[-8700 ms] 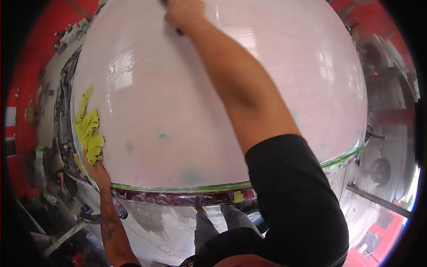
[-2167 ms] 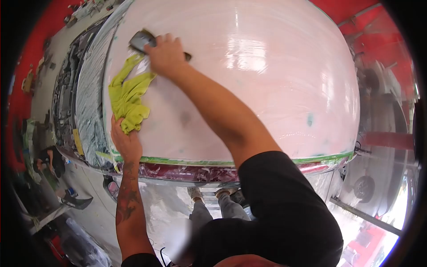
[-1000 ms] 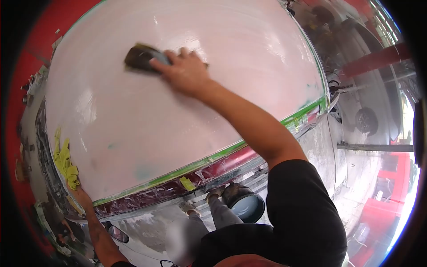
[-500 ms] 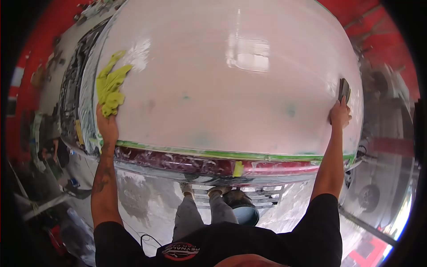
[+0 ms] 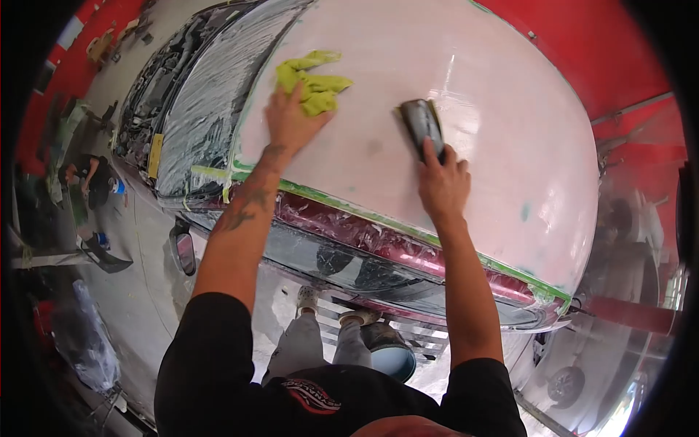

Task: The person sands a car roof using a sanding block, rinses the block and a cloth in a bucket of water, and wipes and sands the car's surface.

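Observation:
A broad car roof point(image 5: 502, 138), coated in pale pinkish primer with a wet shine, fills the middle of the head view. My left hand point(image 5: 293, 122) grips a crumpled yellow-green cloth point(image 5: 314, 84) against the roof near its windshield edge. Farther right, my right hand point(image 5: 445, 183) is closed on the near end of a dark sanding block point(image 5: 421, 125) that lies on the surface. Green masking tape point(image 5: 342, 202) runs along the roof's near edge, above a maroon strip of bodywork point(image 5: 386, 244) smeared with whitish residue.
Wet-looking plastic film point(image 5: 211, 80) covers the windshield, with a yellow strip point(image 5: 155, 155) beside it. Below the car side are a side mirror point(image 5: 185, 253) and a bucket point(image 5: 393, 362) by my feet, which stand on a slatted platform. Another person point(image 5: 91, 178) is at far left.
The sanding block, in my right hand, has come left from the roof's right edge to its middle. The cloth and my left hand appear farther right and higher; the whole view has also shifted.

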Motion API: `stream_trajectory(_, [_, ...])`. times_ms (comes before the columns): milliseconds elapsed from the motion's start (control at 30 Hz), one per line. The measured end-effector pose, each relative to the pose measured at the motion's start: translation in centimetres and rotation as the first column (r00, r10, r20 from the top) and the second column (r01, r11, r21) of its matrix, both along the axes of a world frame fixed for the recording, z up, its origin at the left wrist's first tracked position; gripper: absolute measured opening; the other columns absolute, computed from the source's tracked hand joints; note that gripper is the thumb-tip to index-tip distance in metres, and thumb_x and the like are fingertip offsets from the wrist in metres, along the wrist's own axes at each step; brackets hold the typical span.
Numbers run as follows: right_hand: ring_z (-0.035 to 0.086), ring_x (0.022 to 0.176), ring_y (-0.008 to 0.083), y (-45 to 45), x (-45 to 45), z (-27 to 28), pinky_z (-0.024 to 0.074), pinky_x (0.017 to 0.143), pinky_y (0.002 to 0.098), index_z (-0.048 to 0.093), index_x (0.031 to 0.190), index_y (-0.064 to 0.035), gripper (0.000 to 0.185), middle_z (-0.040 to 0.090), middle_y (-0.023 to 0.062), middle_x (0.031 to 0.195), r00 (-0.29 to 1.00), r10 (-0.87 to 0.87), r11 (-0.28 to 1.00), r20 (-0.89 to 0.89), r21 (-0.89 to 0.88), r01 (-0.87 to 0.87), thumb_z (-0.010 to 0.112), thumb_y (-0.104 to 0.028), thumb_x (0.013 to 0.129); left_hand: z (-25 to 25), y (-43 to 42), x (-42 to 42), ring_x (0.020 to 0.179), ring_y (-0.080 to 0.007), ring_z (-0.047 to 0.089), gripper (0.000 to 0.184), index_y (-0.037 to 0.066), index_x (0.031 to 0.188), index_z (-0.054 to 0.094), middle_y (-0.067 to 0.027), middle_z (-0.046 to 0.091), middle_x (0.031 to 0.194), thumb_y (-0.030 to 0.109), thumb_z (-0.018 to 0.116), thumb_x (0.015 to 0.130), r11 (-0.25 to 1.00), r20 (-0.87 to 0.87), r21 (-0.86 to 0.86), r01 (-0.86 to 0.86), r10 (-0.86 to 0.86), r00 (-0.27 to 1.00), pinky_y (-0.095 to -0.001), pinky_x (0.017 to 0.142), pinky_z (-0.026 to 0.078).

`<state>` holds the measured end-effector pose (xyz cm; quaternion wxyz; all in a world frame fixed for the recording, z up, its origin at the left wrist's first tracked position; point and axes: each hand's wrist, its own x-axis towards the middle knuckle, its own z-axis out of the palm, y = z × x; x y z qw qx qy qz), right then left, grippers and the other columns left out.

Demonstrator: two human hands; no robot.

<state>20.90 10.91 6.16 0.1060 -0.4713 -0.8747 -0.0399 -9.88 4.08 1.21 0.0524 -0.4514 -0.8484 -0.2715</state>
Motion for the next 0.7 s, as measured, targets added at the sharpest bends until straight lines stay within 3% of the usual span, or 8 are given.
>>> stream_trajectory(133, [0.064,0.099,0.0391,4.3,4.9,0.0,0.0524,0.085,0.0502,0.058,0.143,-0.0172,0.05,0.064,0.0217,0.119,0.883,-0.379,0.918,-0.278,-0.233,0.321,0.061,-0.031,0.095,1.3,5.8,7.8,0.136,-0.0493,0.039,0.097,0.007,0.15,0.045,-0.0309,0.038,0.152,0.055,0.08,0.072,0.89,0.058,0.124,0.439,-0.449,0.892,-0.056,0.115,0.028])
stream_trajectory(267, [0.064,0.1,0.0407,2.1,2.2,5.9,0.051,0.087,0.0485,0.056,0.143,-0.0112,0.056,0.064,0.0244,0.114,0.775,-0.416,0.909,-0.476,-0.189,0.372,0.065,-0.035,0.093,5.8,4.8,15.7,0.134,-0.0426,0.046,0.072,0.005,0.139,0.051,-0.0211,0.051,0.14,0.052,0.072,0.088,0.855,0.15,0.365,0.367,-0.443,0.884,-0.0521,0.113,0.034])
stream_trajectory(333, [0.062,0.102,0.0406,0.5,-0.7,6.5,0.0501,0.087,0.048,0.052,0.143,-0.0091,0.06,0.064,0.0223,0.112,0.821,-0.169,0.96,-0.546,0.099,0.264,0.069,-0.034,0.091,8.4,2.3,16.3,0.123,-0.0335,0.058,0.052,0.003,0.131,0.053,-0.0175,0.058,0.128,0.04,0.066,0.098,0.676,0.6,0.612,0.41,-0.735,0.315,-0.0435,0.103,0.046])
stream_trajectory(400, [0.058,0.101,0.0403,-3.0,-4.7,7.7,0.0485,0.089,0.0499,0.045,0.147,-0.0066,0.068,0.062,0.0222,0.122,0.884,-0.1,0.989,-0.456,0.051,0.138,0.073,-0.027,0.088,9.7,0.8,16.3,0.103,-0.0155,0.063,0.042,0.002,0.122,0.051,-0.0071,0.065,0.104,0.033,0.068,0.099,0.762,0.779,0.599,0.248,-0.626,0.041,-0.0285,0.086,0.051])
stream_trajectory(467, [0.059,0.106,0.0381,-4.9,-6.3,7.1,0.0491,0.09,0.0461,0.036,0.153,-0.0056,0.075,0.059,0.0225,0.129,0.833,0.087,0.995,-0.546,0.014,-0.095,0.071,-0.016,0.088,9.1,0.9,14.9,0.093,-0.0124,0.061,0.042,0.002,0.121,0.048,-0.0054,0.064,0.099,0.032,0.068,0.099,0.733,0.722,0.68,-0.008,-0.667,0.184,-0.0262,0.084,0.05])
stream_trajectory(500, [0.059,0.111,0.036,-5.6,-7.0,7.4,0.0487,0.092,0.0435,0.031,0.156,-0.0057,0.078,0.059,0.0218,0.131,0.773,0.088,0.976,-0.628,-0.101,-0.192,0.069,-0.011,0.088,9.0,0.5,13.5,0.089,-0.0122,0.059,0.049,0.003,0.117,0.045,-0.0071,0.061,0.097,0.03,0.077,0.093,0.735,0.735,0.668,-0.114,-0.676,-0.056,-0.0258,0.08,0.05])
stream_trajectory(600, [0.053,0.127,0.0291,-5.5,-7.7,7.1,0.0426,0.106,0.0368,0.021,0.161,-0.0072,0.086,0.053,0.0199,0.141,0.346,-0.248,0.664,-0.905,-0.418,-0.619,0.068,-0.005,0.089,5.7,1.0,9.8,0.085,-0.0125,0.057,0.057,0.004,0.114,0.042,-0.0078,0.059,0.095,0.027,0.084,0.083,0.848,0.819,0.523,-0.085,-0.472,0.327,-0.0269,0.074,0.05])
stream_trajectory(700, [0.037,0.143,0.0405,-1.6,-5.7,3.6,0.0349,0.115,0.0489,0.017,0.163,-0.0133,0.11,0.031,0.0272,0.157,0.795,0.148,0.909,-0.589,-0.235,-0.344,0.086,-0.026,0.078,4.1,-0.9,4.9,0.079,-0.0123,0.055,0.058,0.006,0.113,0.041,-0.0064,0.057,0.092,0.019,0.085,0.078,0.876,0.821,0.469,-0.111,-0.386,0.42,-0.0283,0.066,0.049])
